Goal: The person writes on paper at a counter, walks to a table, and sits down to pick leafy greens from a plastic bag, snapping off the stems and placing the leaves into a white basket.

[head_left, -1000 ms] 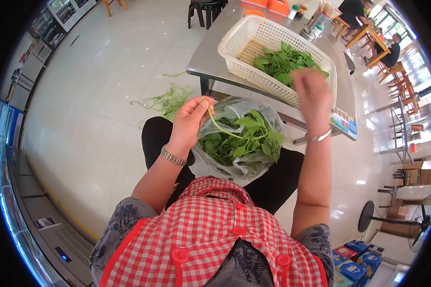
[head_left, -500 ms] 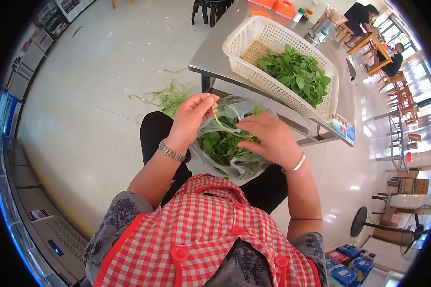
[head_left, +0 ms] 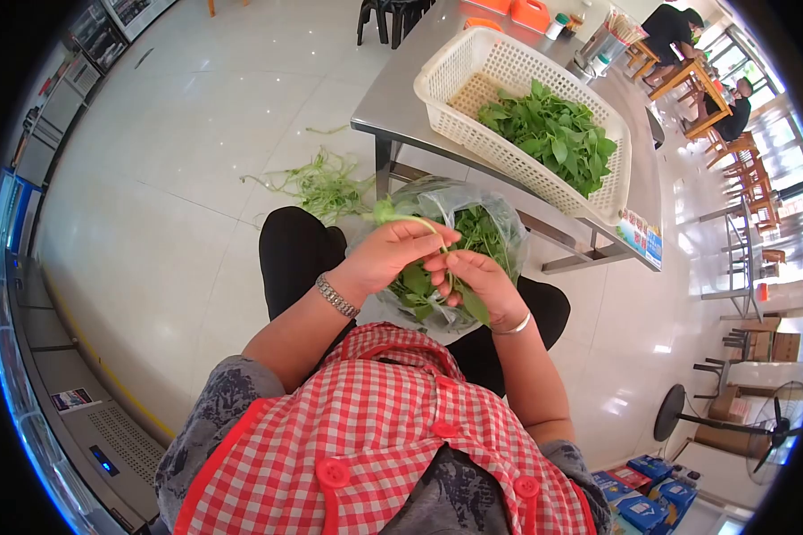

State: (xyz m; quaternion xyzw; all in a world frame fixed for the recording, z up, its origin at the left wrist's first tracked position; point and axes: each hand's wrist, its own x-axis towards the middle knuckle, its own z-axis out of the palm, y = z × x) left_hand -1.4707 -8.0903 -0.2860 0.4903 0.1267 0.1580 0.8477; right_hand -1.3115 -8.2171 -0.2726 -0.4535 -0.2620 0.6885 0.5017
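Observation:
Over a clear plastic bag (head_left: 509,214) on my lap, both hands meet at a green vegetable stem (head_left: 412,219). My left hand (head_left: 393,259) pinches the stem, whose pale end sticks out to the left past the fingers. Close beside it, my right hand (head_left: 482,285) has its fingers closed on the lower, leafy part, and a green leaf (head_left: 475,305) hangs below them. Loose leafy greens (head_left: 480,234) fill the bag, partly hidden by my hands. A white perforated basket (head_left: 459,125) on the metal table holds a heap of picked leaves (head_left: 553,143).
The metal table (head_left: 388,111) stands ahead to the right, its legs beside the bag. Discarded stems (head_left: 326,185) lie on the tiled floor to the left. Orange containers (head_left: 531,15) and a chopstick holder (head_left: 607,45) stand behind the basket. Two people sit at the far right.
My hands have come together. The right hand moved left and down to grip the leafy part, while the left moved down and right; the stem's end now points left.

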